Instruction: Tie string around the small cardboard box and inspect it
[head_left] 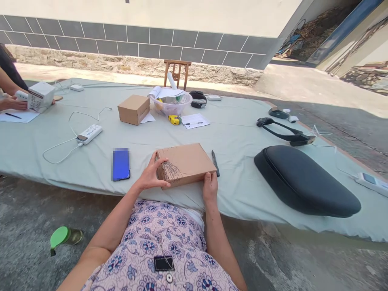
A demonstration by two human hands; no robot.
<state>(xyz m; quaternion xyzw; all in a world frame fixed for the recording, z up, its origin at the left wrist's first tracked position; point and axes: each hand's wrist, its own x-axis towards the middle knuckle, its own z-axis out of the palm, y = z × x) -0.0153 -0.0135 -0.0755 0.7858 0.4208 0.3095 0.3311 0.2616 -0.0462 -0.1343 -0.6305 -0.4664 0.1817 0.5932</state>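
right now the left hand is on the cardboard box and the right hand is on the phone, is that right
No, the right hand is not on the phone. The head view shows it at the near edge of the cardboard box, and the left hand is on that box too, as you said.

Nothing is readable; print on the white carton [41, 97] is too small.

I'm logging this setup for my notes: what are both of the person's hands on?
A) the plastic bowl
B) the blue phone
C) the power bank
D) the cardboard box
D: the left hand has its fingers on the cardboard box, and the right hand holds its near edge.
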